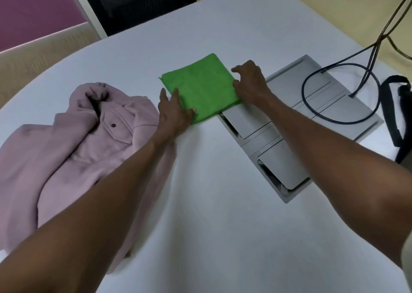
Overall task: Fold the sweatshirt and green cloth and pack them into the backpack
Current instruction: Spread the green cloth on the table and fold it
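squarely near the middle of the white table point(211, 203) lay the green cloth point(200, 87), folded into a neat rough square and turned like a diamond, one corner pointing toward 12 o'clock and the opposite one toward 6. its sides were nearly equal, so no long axis could be told; its edges ran from 10 toward 4 and from 8 toward 2. its 4 o'clock corner overlapped the near end of the grey cable hatch point(289, 136) set into the tabletop.

the left hand point(174, 112) reached in from 7 o'clock on a long bare forearm, palm down, at the cloth's 7 o'clock edge. its fingers were straight and close together, lying flat against that edge, with the thumb resting on the cloth's lower corner. the right hand point(252, 83) came in from 4 o'clock, also palm down, at the cloth's 3 o'clock edge. its fingers were loosely bent and touched the edge; whether they pinched the fabric could not be told.

the pink sweatshirt point(84, 154) lay at 9 o'clock of the cloth, unfolded and rumpled, its collar toward 12 and its body trailing toward 7, partly under the left forearm. its long axis ran roughly from 1 to 7.

a black cable point(338, 121) looped over the hatch at 3 o'clock. a black strap point(394, 105) showed at the frame's right edge, and a dark chair point(138, 2) stood beyond the table at 11 o'clock.
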The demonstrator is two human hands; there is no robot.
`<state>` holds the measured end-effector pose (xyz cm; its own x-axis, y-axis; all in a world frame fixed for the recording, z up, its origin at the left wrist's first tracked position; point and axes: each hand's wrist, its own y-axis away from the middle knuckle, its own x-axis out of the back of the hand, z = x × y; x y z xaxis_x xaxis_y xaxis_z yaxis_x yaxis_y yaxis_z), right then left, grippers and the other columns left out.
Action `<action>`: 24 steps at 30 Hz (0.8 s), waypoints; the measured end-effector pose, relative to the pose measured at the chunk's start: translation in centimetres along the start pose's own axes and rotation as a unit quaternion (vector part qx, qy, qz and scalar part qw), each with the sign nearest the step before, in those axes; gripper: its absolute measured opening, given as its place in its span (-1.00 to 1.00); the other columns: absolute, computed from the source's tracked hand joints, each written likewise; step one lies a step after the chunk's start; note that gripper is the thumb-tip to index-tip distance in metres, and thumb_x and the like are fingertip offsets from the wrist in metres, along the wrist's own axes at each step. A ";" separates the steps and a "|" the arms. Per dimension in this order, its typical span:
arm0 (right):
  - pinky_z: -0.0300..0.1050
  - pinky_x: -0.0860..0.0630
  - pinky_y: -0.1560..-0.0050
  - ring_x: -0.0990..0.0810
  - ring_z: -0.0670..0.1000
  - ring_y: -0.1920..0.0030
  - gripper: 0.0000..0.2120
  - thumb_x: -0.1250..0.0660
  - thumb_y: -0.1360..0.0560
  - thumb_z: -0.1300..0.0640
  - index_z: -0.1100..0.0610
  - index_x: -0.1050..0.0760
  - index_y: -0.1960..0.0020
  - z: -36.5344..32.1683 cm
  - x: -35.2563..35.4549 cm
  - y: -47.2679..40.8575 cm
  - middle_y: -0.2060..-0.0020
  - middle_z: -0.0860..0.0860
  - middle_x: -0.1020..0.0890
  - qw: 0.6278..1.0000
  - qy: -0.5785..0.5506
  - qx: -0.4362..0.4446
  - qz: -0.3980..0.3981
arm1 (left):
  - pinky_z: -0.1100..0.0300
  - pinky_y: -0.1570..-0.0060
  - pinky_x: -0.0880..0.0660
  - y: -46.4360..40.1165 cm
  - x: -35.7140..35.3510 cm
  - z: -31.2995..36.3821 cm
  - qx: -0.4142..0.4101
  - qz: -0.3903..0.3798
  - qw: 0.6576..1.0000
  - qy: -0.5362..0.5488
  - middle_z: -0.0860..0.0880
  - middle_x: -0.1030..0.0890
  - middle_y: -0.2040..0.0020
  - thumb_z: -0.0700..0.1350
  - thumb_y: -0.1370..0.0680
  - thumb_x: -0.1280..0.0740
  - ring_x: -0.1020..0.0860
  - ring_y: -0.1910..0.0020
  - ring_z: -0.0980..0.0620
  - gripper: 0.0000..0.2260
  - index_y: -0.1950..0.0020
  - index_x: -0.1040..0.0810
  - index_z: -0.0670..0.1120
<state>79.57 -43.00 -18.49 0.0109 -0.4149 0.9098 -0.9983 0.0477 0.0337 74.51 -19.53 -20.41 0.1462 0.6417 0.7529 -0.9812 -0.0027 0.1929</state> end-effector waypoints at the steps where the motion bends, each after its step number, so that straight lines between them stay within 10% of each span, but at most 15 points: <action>1: 0.02 -0.43 -0.16 -0.44 0.24 -0.22 -0.66 -0.20 -0.54 0.29 0.26 -0.54 -0.28 0.2 -0.8 0.9 -0.20 0.24 -0.50 0.999 0.006 0.020 0.041 | -0.01 -0.50 -0.17 0.8 -0.3 0.1 -0.046 0.019 0.998 -0.034 -0.27 -0.12 -0.58 -0.02 -0.58 -0.37 -0.18 -0.53 -0.25 -0.37 -0.56 -0.23 -0.19; 7: 0.04 -0.51 0.11 -0.59 0.18 0.17 -0.73 -0.15 -0.54 0.24 0.23 -0.63 0.11 1.4 -4.7 7.0 0.16 0.16 -0.66 0.979 0.085 0.096 0.157 | -0.05 -0.23 -0.52 4.2 -2.8 -1.1 -0.224 0.072 0.963 -0.129 -0.27 -0.56 -0.30 -0.19 -0.61 -0.27 -0.55 -0.26 -0.22 -0.72 -0.28 -0.57 -0.26; 12: 0.18 -0.19 -0.48 -0.35 0.13 -0.47 -0.56 -0.08 -0.64 0.06 0.22 -0.40 -0.44 1.9 -5.7 8.2 -0.46 0.14 -0.41 0.992 0.095 0.079 0.034 | -0.09 -0.29 -0.47 4.1 -3.3 -1.8 -0.248 0.039 0.957 -0.144 -0.29 -0.50 -0.32 -0.42 -0.54 -0.16 -0.45 -0.38 -0.23 -0.63 -0.31 -0.52 -0.29; 24: 0.18 -0.06 -0.54 -0.13 0.11 -0.57 -0.52 0.00 -0.68 0.06 0.18 -0.20 -0.56 2.9 -3.9 4.3 -0.57 0.08 -0.20 0.982 0.157 0.093 -0.050 | -0.01 -0.48 -0.19 1.4 -3.4 0.3 -0.181 0.011 0.976 -0.121 -0.23 -0.25 -0.55 -0.42 -0.61 0.00 -0.23 -0.55 -0.17 -0.53 -0.50 -0.36 -0.24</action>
<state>75.02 -43.77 -23.10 0.0967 -0.1077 0.9895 -0.9843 -0.1576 0.0790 72.62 -21.93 -22.54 0.1068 0.4450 0.8892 -0.9583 0.2846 -0.0273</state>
